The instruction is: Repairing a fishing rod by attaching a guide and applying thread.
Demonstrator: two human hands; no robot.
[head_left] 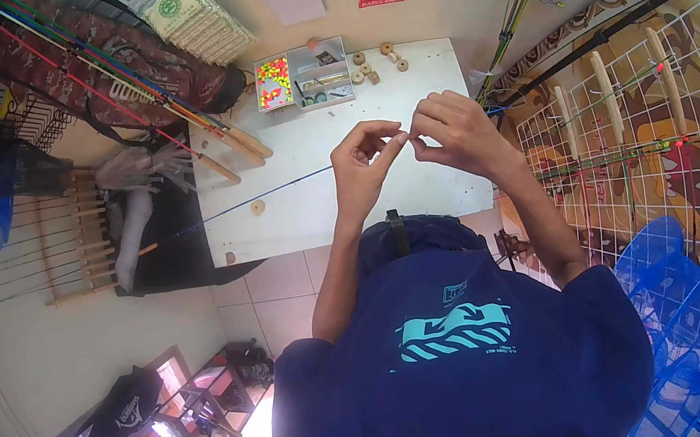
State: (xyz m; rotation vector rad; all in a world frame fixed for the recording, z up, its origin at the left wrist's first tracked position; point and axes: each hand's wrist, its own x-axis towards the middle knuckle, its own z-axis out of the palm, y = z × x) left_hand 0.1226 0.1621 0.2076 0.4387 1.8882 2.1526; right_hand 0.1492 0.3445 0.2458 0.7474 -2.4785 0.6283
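My left hand (pixel 362 168) and my right hand (pixel 454 136) are raised above the near part of a white table (pixel 283 151). Their fingertips come together, almost touching, each hand in a pinch. Anything between the fingers is too small to make out. A thin blue rod (pixel 259 198) with a wooden handle end lies across the table and passes behind my left hand. A round cork-coloured disc (pixel 257 207) lies just beside this rod.
A white compartment tray (pixel 296 53) with pink and yellow bits sits at the table's back edge, next to several cork rings (pixel 365 69). Rods with wooden handles (pixel 247 146) reach over the left corner. A white wire grid (pixel 625 94) hangs at right, above blue nets (pixel 676 312).
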